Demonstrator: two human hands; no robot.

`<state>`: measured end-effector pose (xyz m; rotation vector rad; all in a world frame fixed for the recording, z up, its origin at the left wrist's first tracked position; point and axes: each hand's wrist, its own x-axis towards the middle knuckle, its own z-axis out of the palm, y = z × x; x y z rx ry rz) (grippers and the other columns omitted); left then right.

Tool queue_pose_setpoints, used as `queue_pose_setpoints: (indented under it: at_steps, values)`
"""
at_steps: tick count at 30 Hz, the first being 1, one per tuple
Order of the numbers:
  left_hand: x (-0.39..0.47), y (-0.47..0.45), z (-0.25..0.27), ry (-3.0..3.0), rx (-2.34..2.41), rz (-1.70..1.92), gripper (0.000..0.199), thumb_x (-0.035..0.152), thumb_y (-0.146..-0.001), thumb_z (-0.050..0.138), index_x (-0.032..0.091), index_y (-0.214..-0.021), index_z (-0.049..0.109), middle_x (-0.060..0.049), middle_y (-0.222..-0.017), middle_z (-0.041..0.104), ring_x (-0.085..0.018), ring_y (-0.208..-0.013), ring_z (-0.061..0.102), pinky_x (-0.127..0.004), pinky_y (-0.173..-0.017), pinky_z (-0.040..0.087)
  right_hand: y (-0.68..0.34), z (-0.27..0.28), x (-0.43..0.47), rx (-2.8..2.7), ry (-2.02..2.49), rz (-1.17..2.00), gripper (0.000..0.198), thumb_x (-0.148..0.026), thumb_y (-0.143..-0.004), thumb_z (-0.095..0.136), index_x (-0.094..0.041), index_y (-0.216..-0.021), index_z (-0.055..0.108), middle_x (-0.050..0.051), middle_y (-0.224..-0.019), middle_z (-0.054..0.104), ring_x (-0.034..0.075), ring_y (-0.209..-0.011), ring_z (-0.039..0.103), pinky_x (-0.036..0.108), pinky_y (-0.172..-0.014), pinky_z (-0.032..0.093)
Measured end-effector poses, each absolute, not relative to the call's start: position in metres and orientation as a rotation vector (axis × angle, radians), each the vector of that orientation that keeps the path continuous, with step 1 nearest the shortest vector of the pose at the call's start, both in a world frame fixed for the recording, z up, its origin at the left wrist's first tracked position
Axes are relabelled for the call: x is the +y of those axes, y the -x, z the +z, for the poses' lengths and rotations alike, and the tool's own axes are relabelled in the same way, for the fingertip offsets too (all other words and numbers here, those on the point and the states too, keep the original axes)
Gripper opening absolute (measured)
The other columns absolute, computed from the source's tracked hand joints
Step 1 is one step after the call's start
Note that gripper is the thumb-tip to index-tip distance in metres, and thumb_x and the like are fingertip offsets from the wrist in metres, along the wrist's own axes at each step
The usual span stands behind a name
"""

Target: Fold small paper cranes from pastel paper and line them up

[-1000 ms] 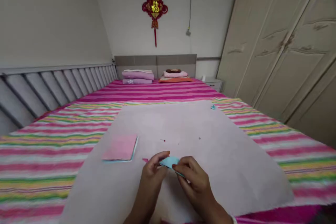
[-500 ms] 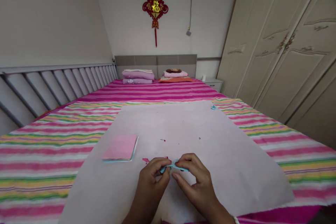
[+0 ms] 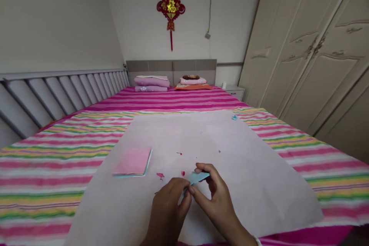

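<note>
Low in the head view, near the middle of the white sheet [image 3: 253, 184], here's the action: a small light-blue paper [image 3: 198, 177] sits between two bare hands, held just over the sheet. The left hand [image 3: 170, 201] has thumb and forefinger pinched together on its near left end. The right hand [image 3: 216, 196] brings its thumb to that same end, the other fingers curled around the right side, clamped on the paper too.

So how far along? The paper is creased into a narrow, pointed form, so some folding looks done; the shaping seems partway, with the piece not yet put down. How many folds are left, I can't tell. Over on the left, the stack of square papers [image 3: 133, 161], pink on top, lies flat and unfolded. At the far right corner sits a small blue piece [image 3: 235, 117], apparently folded and set aside.
</note>
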<state>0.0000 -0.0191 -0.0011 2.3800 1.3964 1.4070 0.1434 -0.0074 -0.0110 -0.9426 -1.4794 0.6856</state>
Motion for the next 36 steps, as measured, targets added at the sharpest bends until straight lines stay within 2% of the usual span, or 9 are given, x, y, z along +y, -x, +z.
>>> queue_pose_setpoints:
  at_steps: [6,9,14,20,25,29,36]
  values:
    - [-0.016,-0.005,-0.004,-2.313,1.417,1.403,0.023,0.009,-0.082,0.049,0.020,-0.101,0.057,-0.002,-0.079,0.065,-0.014,-0.070,0.064,-0.023,-0.061,0.052,-0.140,-0.015,-0.003,-1.446,0.900,0.689,0.052,-0.014,-0.078,0.060,-0.025,-0.126,0.045,0.006,-0.101,0.057,0.017,-0.083,0.057,0.035,-0.080,0.051]
    - [-0.015,-0.008,-0.004,-2.318,1.463,1.374,0.018,0.011,-0.083,0.048,0.021,-0.093,0.060,-0.002,-0.078,0.064,-0.014,-0.067,0.064,-0.023,-0.061,0.052,-0.137,-0.014,-0.001,-1.457,0.894,0.678,0.051,-0.011,-0.078,0.057,-0.025,-0.125,0.046,0.006,-0.104,0.057,0.017,-0.083,0.058,0.035,-0.079,0.051]
    - [-0.015,-0.012,-0.006,-2.418,1.595,1.411,0.015,0.015,-0.085,0.047,0.021,-0.090,0.060,-0.002,-0.074,0.067,-0.015,-0.063,0.064,-0.023,-0.057,0.050,-0.131,-0.012,-0.002,-1.371,0.950,0.646,0.055,-0.009,-0.076,0.055,-0.026,-0.127,0.043,0.011,-0.124,0.047,0.013,-0.075,0.058,0.034,-0.076,0.053]
    - [-0.012,-0.013,-0.008,-2.393,1.712,1.453,0.019,0.016,-0.083,0.051,0.021,-0.100,0.058,-0.003,-0.079,0.068,-0.017,-0.069,0.066,-0.027,-0.062,0.051,-0.127,-0.013,-0.001,-1.300,0.960,0.659,0.061,-0.009,-0.075,0.054,-0.026,-0.131,0.037,0.010,-0.118,0.050,0.011,-0.069,0.057,0.033,-0.076,0.054]
    - [-0.009,-0.014,-0.005,-2.241,1.540,1.459,0.025,0.015,-0.085,0.049,0.018,-0.109,0.057,-0.006,-0.090,0.066,-0.018,-0.080,0.065,-0.028,-0.067,0.054,-0.128,-0.013,-0.003,-1.332,0.942,0.647,0.057,-0.008,-0.076,0.052,-0.026,-0.128,0.042,0.010,-0.121,0.047,0.012,-0.071,0.058,0.032,-0.074,0.055]
    - [-0.007,-0.014,-0.001,-2.154,1.420,1.391,0.022,0.015,-0.087,0.046,0.020,-0.103,0.059,-0.005,-0.088,0.065,-0.016,-0.074,0.064,-0.026,-0.063,0.054,-0.129,-0.012,-0.005,-1.353,0.921,0.671,0.049,-0.012,-0.079,0.054,-0.026,-0.125,0.045,0.010,-0.122,0.045,0.012,-0.071,0.057,0.033,-0.075,0.054]
    - [-0.011,-0.018,-0.004,-2.250,1.428,1.450,0.020,0.011,-0.086,0.045,0.020,-0.099,0.059,-0.005,-0.086,0.065,-0.016,-0.075,0.063,-0.027,-0.065,0.053,-0.131,-0.008,-0.003,-1.353,0.974,0.671,0.033,-0.019,-0.084,0.054,-0.022,-0.117,0.052,0.007,-0.107,0.053,0.014,-0.072,0.056,0.029,-0.068,0.052]
